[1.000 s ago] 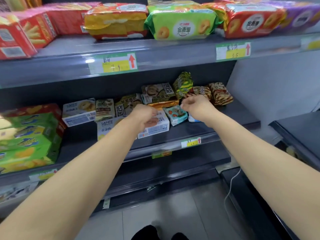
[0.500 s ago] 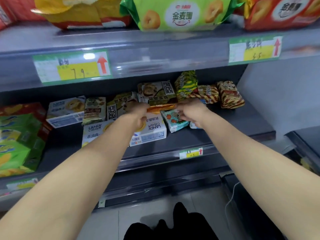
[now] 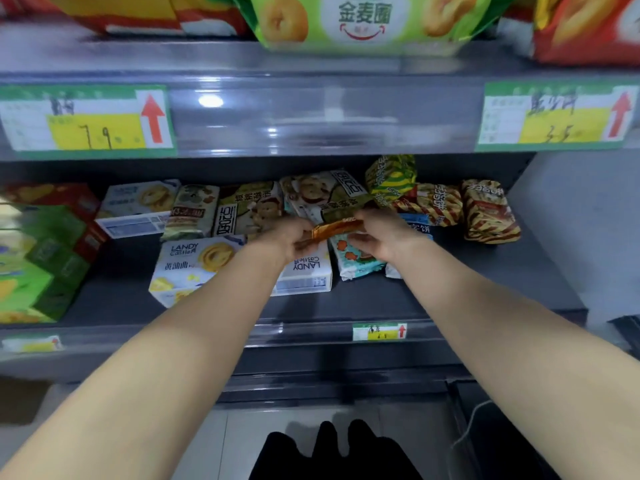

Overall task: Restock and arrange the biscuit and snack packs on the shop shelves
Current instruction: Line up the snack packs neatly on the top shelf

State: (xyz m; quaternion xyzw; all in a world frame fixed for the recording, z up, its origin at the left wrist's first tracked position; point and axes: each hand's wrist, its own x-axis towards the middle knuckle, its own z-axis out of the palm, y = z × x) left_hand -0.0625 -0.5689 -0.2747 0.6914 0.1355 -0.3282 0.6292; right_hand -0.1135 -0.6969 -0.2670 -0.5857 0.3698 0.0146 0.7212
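— Head view first. Holding anything?

— Yes: pinching a thin orange-gold pack [image 3: 337, 226] at both ends, with the left hand [image 3: 289, 237] on its left end and the right hand [image 3: 386, 233] on its right end. Curled close round the wrapper on both sides.

— Where, exactly?

— Lifted just above the middle shelf [image 3: 467, 299], near its centre, tilted up a little toward the right. Hovering over an upside-down LANDY box [image 3: 304, 277] and a teal pack [image 3: 353, 259] printed with orange shapes. Very close to both; touching or not, hard to say from this angle.

— And around it?

— To the left, lying flat and the right way round, an upright-reading LANDY box [image 3: 194, 268]. Further back on the left, a white box [image 3: 138, 206] with a ring biscuit printed on it. To the right, propped up at the back, a green-and-yellow striped pack [image 3: 391, 174]. Next to that, a red-striped pack [image 3: 440, 202], and just beside it a second red-striped pack [image 3: 488, 213]. At the far left, stacked green boxes [image 3: 38, 268].

— Up top?

— Resting on the upper shelf [image 3: 311, 64] and overhanging its edge, a green bag [image 3: 360, 19] of ring biscuits. On that shelf's front, a left price tag [image 3: 86, 121] marked 7.9 with a red arrow, and a right price tag [image 3: 557, 116], blurred. Lower down, on the middle shelf's front, a small tag [image 3: 379, 331].
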